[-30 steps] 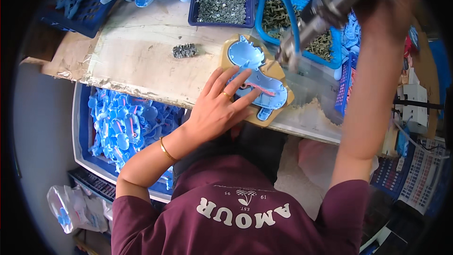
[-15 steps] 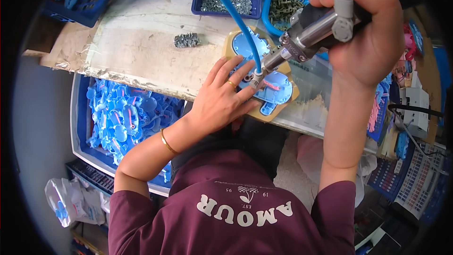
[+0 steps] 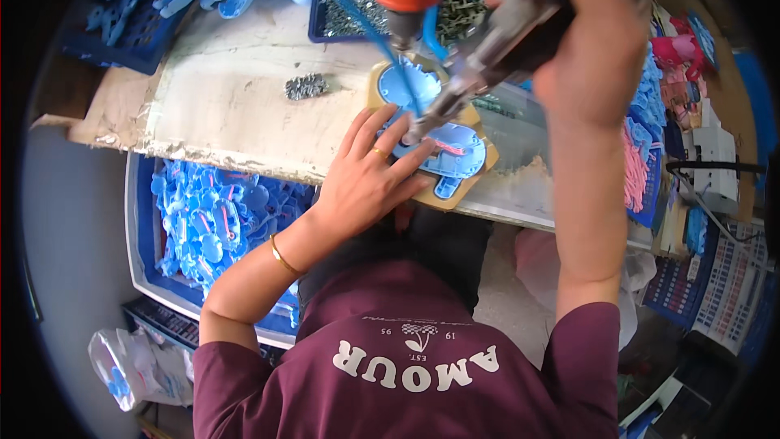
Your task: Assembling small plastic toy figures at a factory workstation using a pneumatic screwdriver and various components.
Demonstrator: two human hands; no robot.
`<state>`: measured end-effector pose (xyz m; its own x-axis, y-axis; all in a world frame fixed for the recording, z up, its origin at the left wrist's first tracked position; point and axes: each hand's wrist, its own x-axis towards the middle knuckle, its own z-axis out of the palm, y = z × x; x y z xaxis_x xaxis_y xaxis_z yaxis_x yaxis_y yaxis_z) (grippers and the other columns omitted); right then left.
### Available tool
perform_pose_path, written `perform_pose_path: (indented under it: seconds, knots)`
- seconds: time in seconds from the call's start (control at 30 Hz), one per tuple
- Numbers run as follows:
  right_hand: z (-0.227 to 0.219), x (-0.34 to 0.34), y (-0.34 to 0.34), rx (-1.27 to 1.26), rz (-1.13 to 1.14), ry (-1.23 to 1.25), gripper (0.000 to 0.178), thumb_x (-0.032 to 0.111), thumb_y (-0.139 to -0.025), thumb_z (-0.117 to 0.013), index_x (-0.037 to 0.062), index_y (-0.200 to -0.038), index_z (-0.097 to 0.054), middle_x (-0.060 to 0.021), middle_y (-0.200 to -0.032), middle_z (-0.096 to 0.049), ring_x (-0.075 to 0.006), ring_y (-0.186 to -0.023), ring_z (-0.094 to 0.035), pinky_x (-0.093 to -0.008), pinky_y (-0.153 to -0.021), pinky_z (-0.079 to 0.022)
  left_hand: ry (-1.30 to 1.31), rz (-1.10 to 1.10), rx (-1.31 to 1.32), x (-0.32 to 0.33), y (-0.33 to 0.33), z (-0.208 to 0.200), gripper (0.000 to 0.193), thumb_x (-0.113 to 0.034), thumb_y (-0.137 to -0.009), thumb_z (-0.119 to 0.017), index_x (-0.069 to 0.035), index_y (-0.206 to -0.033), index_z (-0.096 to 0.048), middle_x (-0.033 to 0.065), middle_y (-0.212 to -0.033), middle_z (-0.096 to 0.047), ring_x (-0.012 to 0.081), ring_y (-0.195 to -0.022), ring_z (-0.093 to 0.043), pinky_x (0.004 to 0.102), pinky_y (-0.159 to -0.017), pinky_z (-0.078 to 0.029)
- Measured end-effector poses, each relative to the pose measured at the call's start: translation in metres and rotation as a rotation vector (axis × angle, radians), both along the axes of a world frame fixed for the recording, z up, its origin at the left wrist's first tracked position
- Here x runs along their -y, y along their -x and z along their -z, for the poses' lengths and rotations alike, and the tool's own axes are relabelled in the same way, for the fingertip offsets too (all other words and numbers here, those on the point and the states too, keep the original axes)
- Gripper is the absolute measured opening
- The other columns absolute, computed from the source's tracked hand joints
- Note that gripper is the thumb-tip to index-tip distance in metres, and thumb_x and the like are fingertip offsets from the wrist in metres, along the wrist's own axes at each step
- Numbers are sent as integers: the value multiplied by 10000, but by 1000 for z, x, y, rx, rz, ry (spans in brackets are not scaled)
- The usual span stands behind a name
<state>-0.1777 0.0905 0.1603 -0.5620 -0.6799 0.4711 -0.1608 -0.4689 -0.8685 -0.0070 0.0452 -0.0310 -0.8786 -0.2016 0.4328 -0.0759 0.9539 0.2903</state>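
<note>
Since half a second ago: powered screwdriver (image 3: 487, 41) raised nearer the lens, tip kept on the part | right hand (image 3: 581, 41), upper right, clenched around screwdriver | left hand (image 3: 370, 179), centre, spread flat, pressing blue plastic part (image 3: 455, 154) onto wooden jig (image 3: 479, 171) on desk (image 3: 236, 106) | screw pile (image 3: 307, 86) upper left of hand

My blue plastic part (image 3: 452, 153) carries a pink strip, on a tan jig (image 3: 475, 183). The driver (image 3: 487, 41) is grey, its hose (image 3: 366, 24) blue; my sleeve (image 3: 406, 358) is maroon.
</note>
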Motion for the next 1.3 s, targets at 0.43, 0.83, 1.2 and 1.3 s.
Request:
perform_pose_path:
  seconds: [0.43, 0.83, 1.2, 1.3]
  knots:
    - [-3, -27, 214, -310, 100, -69, 589, 475, -930, -737, 9, -1261, -598, -63, -890, -686, -122, -868, -668, -250, -824, -526, -465, 229, 70, 45, -50, -96, 156, -46, -758, -755, -35, -894, -679, 106, -976, -667, 334, -1002, -628, 462, -918, -480]
    - [160, -100, 308, -1179, 816, -1050, 288, 209, -838, -741, 127, -1111, -700, -130, -1059, -658, -353, -928, -687, -454, -807, -567, -87, -664, 672, 70, -197, -138, 511, -259, -916, -680, -16, -1356, -588, 228, -1271, -649, 412, -1227, -562, 481, -1062, -429]
    - [88, -131, 189, -210, -485, -800, 312, 65, -870, -716, 38, -1181, -701, -50, -1173, -669, -124, -1002, -651, -287, -906, -520, -478, 168, 180, 11, -13, -105, 558, -77, -821, -795, -31, -1339, -590, 178, -1401, -596, 394, -1214, -620, 437, -979, -527]
    - [87, -120, 136, -198, -779, -796, 341, 67, -870, -738, 38, -1204, -674, -53, -1197, -664, -130, -1038, -646, -311, -928, -522, -561, 292, 70, -12, 30, -83, 587, -68, -831, -793, -50, -1371, -562, 171, -1435, -563, 377, -1216, -622, 426, -976, -534]
